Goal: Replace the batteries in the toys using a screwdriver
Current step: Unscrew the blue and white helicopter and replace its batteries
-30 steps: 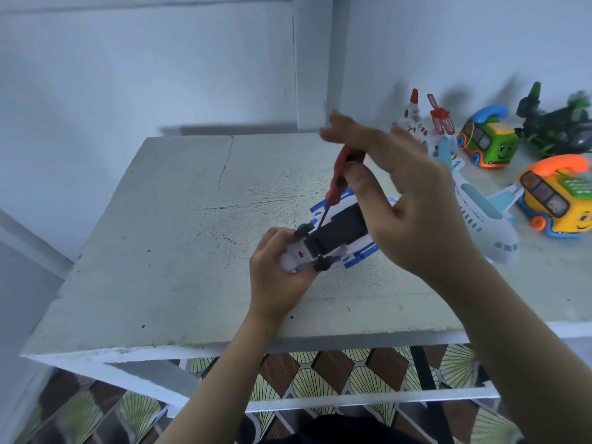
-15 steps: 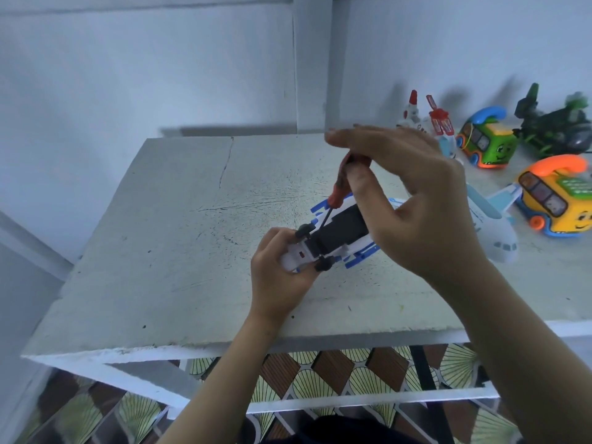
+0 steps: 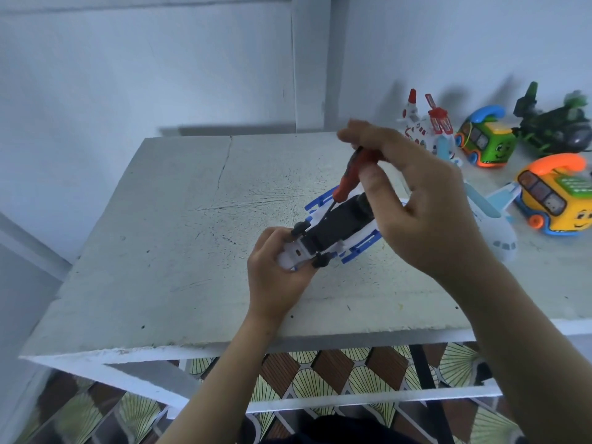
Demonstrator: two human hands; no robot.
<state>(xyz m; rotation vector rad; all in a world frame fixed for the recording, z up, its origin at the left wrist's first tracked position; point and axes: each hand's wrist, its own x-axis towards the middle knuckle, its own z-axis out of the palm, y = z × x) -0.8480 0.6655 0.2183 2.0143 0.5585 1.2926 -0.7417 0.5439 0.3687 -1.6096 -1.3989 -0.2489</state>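
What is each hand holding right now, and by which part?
Right hand grips the red-handled screwdriver by its handle, near the top. Left hand clasps the upturned white and blue toy vehicle at its near end.

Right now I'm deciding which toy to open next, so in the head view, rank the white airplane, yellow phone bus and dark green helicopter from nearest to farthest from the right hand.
1. white airplane, right beside the right hand, partly hidden by it.
2. yellow phone bus, farther right.
3. dark green helicopter, back right by the wall.
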